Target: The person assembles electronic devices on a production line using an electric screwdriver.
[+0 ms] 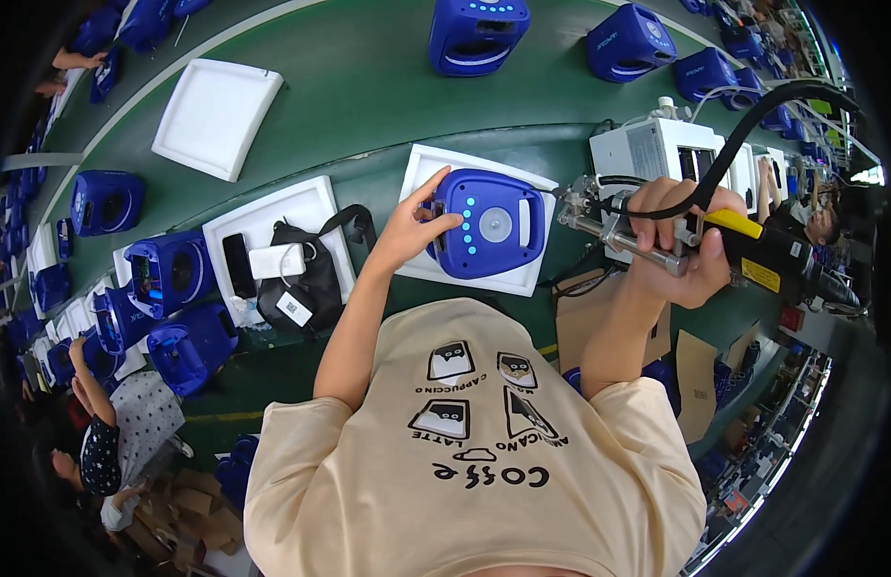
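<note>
A blue portable speaker housing (469, 252) lies on a white foam tray (421, 162), its round knob, light-blue buttons and white handle slot facing up. My left hand (414, 231) grips its left edge, thumb on the top face and index finger along the far corner. To the right of the housing, my right hand (684, 240) is wrapped round an electric screwdriver (767, 252) with a black and yellow body and a metal front end. That metal end points left and stands just off the housing's right side. A black cable loops over my right hand.
Left of me, another foam tray (263, 207) carries a phone (238, 264), a white box and a black bag (306, 279). Several blue housings (181, 269) stand farther left. A white machine (647, 149) stands at the right, cardboard boxes (695, 385) below. Co-workers sit at both sides.
</note>
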Demonstrator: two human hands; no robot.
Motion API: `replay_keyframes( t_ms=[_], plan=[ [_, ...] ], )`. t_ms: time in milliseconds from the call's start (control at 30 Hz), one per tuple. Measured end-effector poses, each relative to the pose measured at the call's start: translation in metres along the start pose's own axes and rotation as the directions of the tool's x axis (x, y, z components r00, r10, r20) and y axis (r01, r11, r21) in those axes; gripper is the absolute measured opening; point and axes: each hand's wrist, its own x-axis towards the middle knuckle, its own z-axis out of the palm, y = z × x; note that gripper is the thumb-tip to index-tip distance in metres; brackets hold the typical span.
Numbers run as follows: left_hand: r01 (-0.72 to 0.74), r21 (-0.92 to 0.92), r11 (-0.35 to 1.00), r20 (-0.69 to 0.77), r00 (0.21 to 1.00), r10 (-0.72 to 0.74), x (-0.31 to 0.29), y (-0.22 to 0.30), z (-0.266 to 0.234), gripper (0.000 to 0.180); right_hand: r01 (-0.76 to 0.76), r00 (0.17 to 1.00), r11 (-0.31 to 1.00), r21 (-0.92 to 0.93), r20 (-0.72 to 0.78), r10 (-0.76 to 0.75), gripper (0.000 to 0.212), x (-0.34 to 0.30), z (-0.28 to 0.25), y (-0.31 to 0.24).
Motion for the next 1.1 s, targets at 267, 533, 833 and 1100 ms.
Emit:
replay_keyframes(
  t_ms=[267,533,833,1100],
  plan=[
    [0.016,-0.033,0.999,-0.01,1.0,-0.016,0.006,-0.001,0.001,0.077,-0.048,0.999,0.999,0.02,-0.012,0.048,0.026,-0.007,-0.005,0.013],
    [0.031,-0.027,0.999,-0.002,1.0,-0.031,0.009,0.0,-0.001,0.076,-0.096,0.993,0.995,0.014,-0.064,0.097,0.024,-0.013,-0.014,0.03],
    [0.042,-0.024,0.999,0.011,0.999,-0.042,0.007,0.004,-0.001,0.076,-0.162,0.981,0.987,-0.002,-0.109,0.161,0.023,-0.015,-0.02,0.034],
    [0.0,-0.046,0.999,-0.004,1.0,0.0,0.004,-0.004,0.001,0.077,0.021,0.989,0.996,0.088,0.146,-0.034,0.043,0.017,-0.003,-0.079]
  ],
)
